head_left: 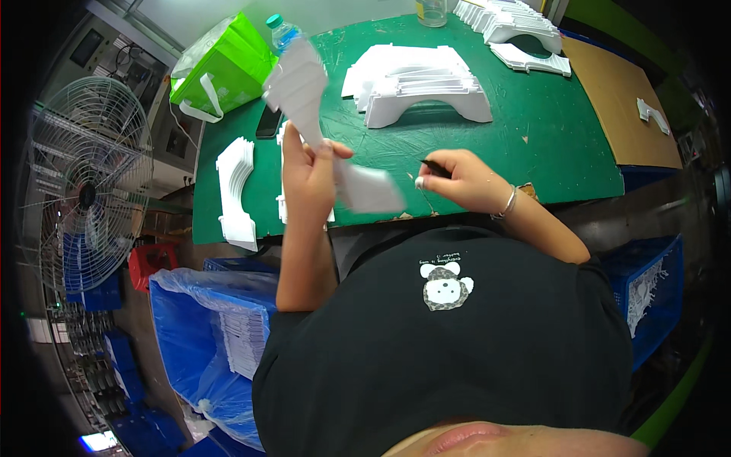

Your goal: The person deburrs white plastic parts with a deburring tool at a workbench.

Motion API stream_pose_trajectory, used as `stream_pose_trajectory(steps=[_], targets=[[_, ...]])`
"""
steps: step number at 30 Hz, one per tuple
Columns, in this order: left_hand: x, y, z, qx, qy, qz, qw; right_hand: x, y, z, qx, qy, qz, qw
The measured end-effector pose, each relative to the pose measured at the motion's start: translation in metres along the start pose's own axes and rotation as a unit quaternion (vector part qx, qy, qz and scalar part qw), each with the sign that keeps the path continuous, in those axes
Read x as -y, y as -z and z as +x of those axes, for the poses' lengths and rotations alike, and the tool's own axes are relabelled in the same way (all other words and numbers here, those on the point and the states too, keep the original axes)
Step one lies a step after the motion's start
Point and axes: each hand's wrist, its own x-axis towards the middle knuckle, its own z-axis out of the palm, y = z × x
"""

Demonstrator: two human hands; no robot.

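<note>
My left hand (311,174) is closed around a white curved plastic part (299,85), raised upright and tilted above the near left of the green table (525,164). The part's lower end is blurred. My right hand (466,181) pinches a slim black tool (436,168), apart from the part; the tool's tip and kind cannot be made out. Beyond both hands lies a stack of white arched parts (430,87). Another row of white parts (234,190) stands at the table's left edge, and more white parts are half hidden behind my left forearm.
A green bag (228,72), capped bottle (282,32) and dark phone (268,123) sit at left. More white parts (518,27) and a glass jar (432,13) are at the back; cardboard (620,107) lies right. A lined blue bin (171,305), fan (87,190) and blue crate (661,305) flank me.
</note>
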Motion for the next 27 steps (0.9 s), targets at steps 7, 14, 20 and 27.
stream_pose_trajectory(steps=[7, 14, 20, 27], targets=[[0.067, 0.071, 0.009, -0.055, 0.042, 0.471, 0.88, -0.051, 0.047, 0.043, -0.294, 0.123, -0.325, 0.89], [0.097, 0.089, 0.004, -0.036, 0.197, 0.426, 0.882, -0.085, 0.063, 0.08, -0.3, 0.104, -0.475, 0.821], [0.099, 0.091, 0.002, -0.049, 0.151, 0.489, 0.858, -0.082, 0.057, 0.082, -0.306, 0.085, -0.516, 0.796], [0.054, 0.038, -0.005, 0.03, -0.091, 0.343, 0.935, 0.003, 0.07, 0.029, -0.133, 0.049, -0.366, 0.92]])
